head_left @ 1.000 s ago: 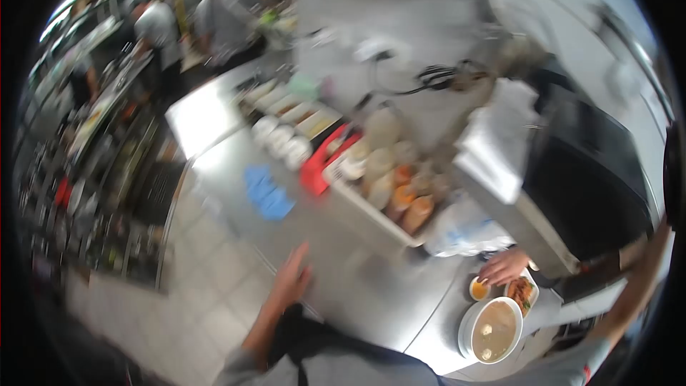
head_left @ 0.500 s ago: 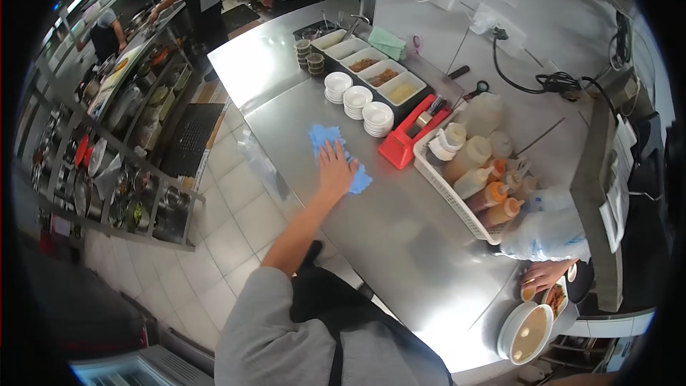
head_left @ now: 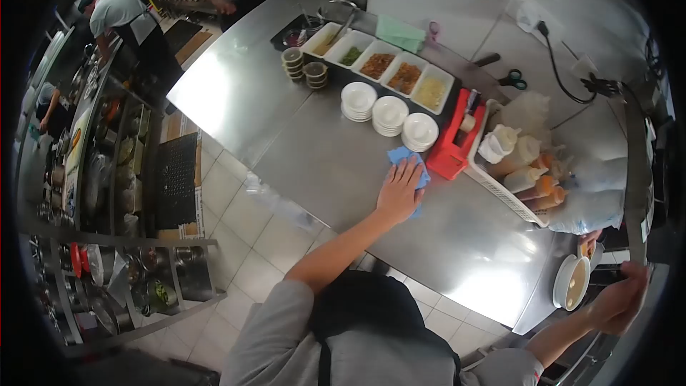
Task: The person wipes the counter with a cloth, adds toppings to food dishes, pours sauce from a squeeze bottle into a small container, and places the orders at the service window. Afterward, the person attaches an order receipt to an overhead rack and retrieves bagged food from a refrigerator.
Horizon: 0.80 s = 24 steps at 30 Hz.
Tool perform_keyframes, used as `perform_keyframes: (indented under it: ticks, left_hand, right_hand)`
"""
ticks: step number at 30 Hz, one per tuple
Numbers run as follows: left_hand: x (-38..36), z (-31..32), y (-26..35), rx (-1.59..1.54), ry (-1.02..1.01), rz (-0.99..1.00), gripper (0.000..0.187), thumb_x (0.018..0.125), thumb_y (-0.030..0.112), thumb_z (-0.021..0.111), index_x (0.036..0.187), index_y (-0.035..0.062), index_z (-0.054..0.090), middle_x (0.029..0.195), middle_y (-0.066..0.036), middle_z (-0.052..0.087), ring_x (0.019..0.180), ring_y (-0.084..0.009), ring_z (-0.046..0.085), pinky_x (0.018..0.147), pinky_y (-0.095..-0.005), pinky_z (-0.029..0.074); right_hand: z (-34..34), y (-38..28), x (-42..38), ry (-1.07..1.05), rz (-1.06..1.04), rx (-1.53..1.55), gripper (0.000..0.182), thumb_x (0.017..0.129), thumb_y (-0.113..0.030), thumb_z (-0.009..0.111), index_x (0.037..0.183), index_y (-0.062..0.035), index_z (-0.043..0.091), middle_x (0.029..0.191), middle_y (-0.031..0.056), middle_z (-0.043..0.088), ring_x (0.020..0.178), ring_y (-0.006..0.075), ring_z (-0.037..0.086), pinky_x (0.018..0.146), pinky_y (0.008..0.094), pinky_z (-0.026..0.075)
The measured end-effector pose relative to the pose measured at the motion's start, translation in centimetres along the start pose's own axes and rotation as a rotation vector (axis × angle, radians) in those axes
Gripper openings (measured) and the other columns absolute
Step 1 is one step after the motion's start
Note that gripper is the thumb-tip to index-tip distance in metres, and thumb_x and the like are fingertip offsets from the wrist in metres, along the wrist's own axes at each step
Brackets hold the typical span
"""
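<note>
My left hand [head_left: 401, 193] lies flat on a blue cloth [head_left: 421, 171] on the steel counter [head_left: 314, 150], just in front of the stacks of white dishes [head_left: 419, 132] and left of a red tape dispenser [head_left: 451, 144]. The cloth shows around the fingers and is partly hidden under the palm. At the far right my right hand [head_left: 620, 305] is raised with its fingers curled at the edge of a grey upright panel [head_left: 637, 200]; what it grips is hard to see.
Food trays [head_left: 405, 77] and lidded cups [head_left: 314, 75] stand toward the wall. A white basket [head_left: 507, 196] holds sauce bottles. A white bowl [head_left: 572, 282] sits at the right end, beside another person's hand [head_left: 590, 238]. Two people work at the upper left.
My left hand and the blue cloth have moved right along the counter toward the tape dispenser. My right hand has come into view at the right. The view has shifted.
</note>
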State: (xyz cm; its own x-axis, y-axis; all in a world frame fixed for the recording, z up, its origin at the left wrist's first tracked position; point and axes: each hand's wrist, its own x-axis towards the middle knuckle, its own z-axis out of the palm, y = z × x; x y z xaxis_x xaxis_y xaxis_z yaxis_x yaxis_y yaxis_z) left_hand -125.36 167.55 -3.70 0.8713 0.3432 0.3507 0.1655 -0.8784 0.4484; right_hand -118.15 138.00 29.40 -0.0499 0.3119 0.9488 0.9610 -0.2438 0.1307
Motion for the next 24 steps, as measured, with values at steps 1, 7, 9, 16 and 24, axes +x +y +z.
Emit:
perform_keyframes:
  ticks: [1, 7, 9, 16, 24]
  left_hand:
    - [-0.1, -0.6, -1.3, 0.029, -0.022, -0.002, 0.054, 0.086, 0.027, 0.046, 0.13, -0.0021, 0.034, 0.138, -0.019, 0.031, 0.125, -0.0346, 0.032, 0.104, -0.0464, 0.024]
    - [-5.9, -9.2, -19.2, 0.285, 0.231, -0.194, 0.047, 0.085, 0.013, 0.046, 0.128, -0.0031, 0.036, 0.135, -0.022, 0.034, 0.126, -0.0344, 0.032, 0.105, -0.0423, 0.022]
    - [-10.1, -15.7, -27.6, 0.167, 0.31, -0.578, 0.04, 0.084, 0.009, 0.047, 0.121, -0.0026, 0.043, 0.127, -0.021, 0.044, 0.115, -0.0326, 0.042, 0.095, -0.0395, 0.033]
    - [-9.2, -23.2, -21.9, 0.324, 0.472, -0.55, 0.055, 0.088, 0.019, 0.048, 0.137, 0.0052, 0.028, 0.138, -0.024, 0.03, 0.127, -0.0377, 0.03, 0.098, -0.0442, 0.031]
    - [-2.3, -14.7, -25.8, 0.174, 0.029, -0.336, 0.056, 0.09, 0.036, 0.039, 0.137, 0.0084, 0.029, 0.144, -0.013, 0.024, 0.132, -0.032, 0.022, 0.106, -0.0496, 0.018]
  right_hand:
    - [0.7, -0.7, -0.2, -0.039, 0.005, 0.037, 0.026, 0.091, -0.005, 0.042, 0.101, 0.0165, 0.052, 0.077, 0.0202, 0.058, 0.065, 0.0272, 0.055, 0.058, 0.0357, 0.046]
    - [3.1, -1.5, -2.8, -0.251, 0.103, -0.077, 0.024, 0.089, 0.0, 0.043, 0.108, 0.0113, 0.052, 0.07, 0.0175, 0.054, 0.06, 0.0247, 0.05, 0.052, 0.0328, 0.04]
    - [2.6, -1.5, -4.5, -0.297, 0.228, -0.134, 0.024, 0.089, 0.002, 0.042, 0.109, 0.011, 0.052, 0.07, 0.0161, 0.054, 0.06, 0.024, 0.05, 0.053, 0.0335, 0.042]
    - [7.6, -0.5, -8.0, -0.221, 0.885, -0.014, 0.026, 0.091, -0.003, 0.043, 0.111, 0.0048, 0.057, 0.068, 0.0043, 0.051, 0.062, 0.0101, 0.046, 0.064, 0.0237, 0.04]
    - [21.0, -6.4, -4.9, -0.461, 0.943, 0.193, 0.025, 0.09, -0.009, 0.047, 0.111, 0.0023, 0.058, 0.068, 0.0019, 0.055, 0.063, 0.0074, 0.048, 0.058, 0.0207, 0.039]
